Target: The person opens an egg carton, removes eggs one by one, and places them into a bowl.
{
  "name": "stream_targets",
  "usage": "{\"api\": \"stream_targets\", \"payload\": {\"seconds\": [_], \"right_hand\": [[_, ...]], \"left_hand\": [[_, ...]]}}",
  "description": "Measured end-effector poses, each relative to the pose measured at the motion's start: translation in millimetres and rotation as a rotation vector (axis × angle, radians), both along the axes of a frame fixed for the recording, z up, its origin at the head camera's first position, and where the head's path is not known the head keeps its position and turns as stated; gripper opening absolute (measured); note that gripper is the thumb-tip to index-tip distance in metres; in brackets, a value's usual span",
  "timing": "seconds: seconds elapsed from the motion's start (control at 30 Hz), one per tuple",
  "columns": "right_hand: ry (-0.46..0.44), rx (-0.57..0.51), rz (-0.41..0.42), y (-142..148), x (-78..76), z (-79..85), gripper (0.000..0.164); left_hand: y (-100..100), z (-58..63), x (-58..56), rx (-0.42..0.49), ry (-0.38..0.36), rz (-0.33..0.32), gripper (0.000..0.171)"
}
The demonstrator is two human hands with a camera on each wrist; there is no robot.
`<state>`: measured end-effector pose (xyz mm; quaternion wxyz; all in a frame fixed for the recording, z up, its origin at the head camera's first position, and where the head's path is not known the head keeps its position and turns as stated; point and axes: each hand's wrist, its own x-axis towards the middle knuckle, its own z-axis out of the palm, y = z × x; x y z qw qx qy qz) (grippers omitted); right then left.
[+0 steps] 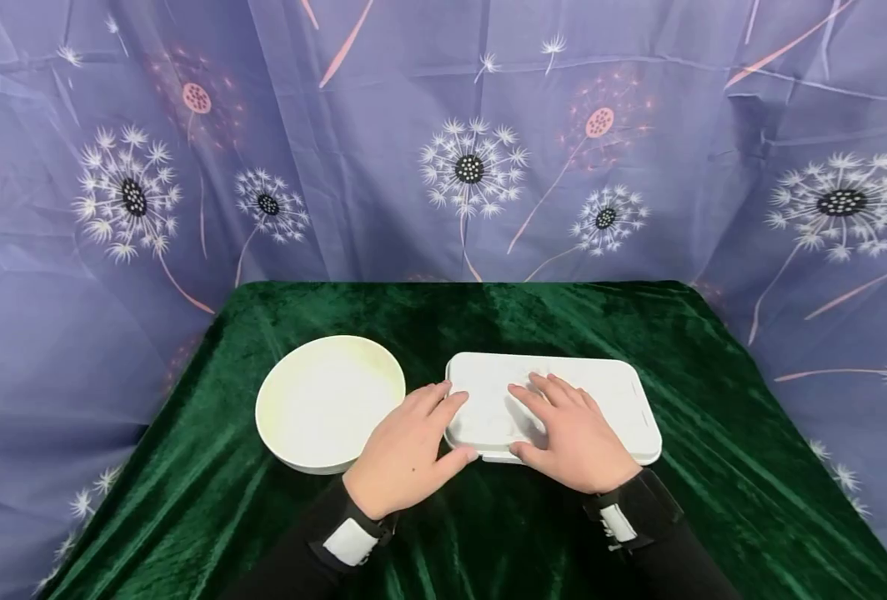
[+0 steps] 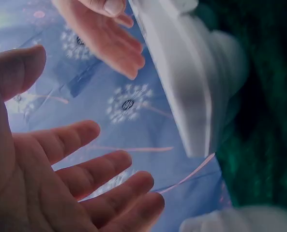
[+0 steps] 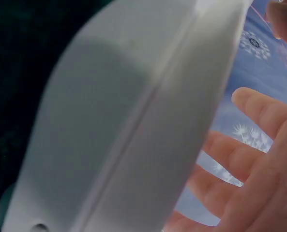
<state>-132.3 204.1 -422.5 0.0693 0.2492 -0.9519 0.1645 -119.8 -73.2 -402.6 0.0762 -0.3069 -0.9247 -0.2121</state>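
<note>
A white, long lidded box (image 1: pixel 616 396) lies closed on the table, and its underside shows rounded bulges in the left wrist view. My left hand (image 1: pixel 409 446) hovers at the box's left end, fingers spread and nothing held. Over the lid is my right hand (image 1: pixel 574 437), with its fingers extended and slightly apart. In the left wrist view a gap shows between my left fingers and the box (image 2: pixel 182 82). A round white bowl (image 1: pixel 327 400) stands just left of my left hand, and that hand overlaps its right edge in the head view.
Dark green velvet cloth (image 1: pixel 263 533) covers the table, with soft folds in it. Behind and beside the table hangs a purple-blue curtain (image 1: pixel 376 167) with dandelion prints. Both wrists wear black bands with white pieces.
</note>
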Motion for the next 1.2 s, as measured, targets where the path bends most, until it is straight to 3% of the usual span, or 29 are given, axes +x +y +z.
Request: {"api": "stream_targets", "payload": {"seconds": [0.3,0.43,0.57,0.87,1.03,1.2], "right_hand": [[0.002,0.114,-0.005,-5,1.0,-11.2,0.098],[0.087,0.234,-0.004,-11,0.6,-17.7,0.108],[0.194,0.326,-0.018,-21,-0.7,-21.2,0.107],[0.275,0.483,-0.075,-38,-5.4,-25.9,0.094],[0.275,0.498,-0.078,-40,-7.2,-25.8,0.095],[0.259,0.47,-0.077,-43,-3.6,-30.4,0.096]], "left_hand": [[8,-19.3,-2.7,0.034,-0.116,0.081,0.071],[11,-25.3,-7.3,0.061,-0.213,0.114,0.074],[13,-32.3,-11.4,0.056,-0.283,0.136,0.079],[20,-41.5,-21.9,0.034,-0.253,0.156,0.08],[21,-41.1,-24.8,0.0,-0.226,0.178,0.077],[19,-43.2,-20.7,-0.023,-0.201,0.191,0.077]]}}
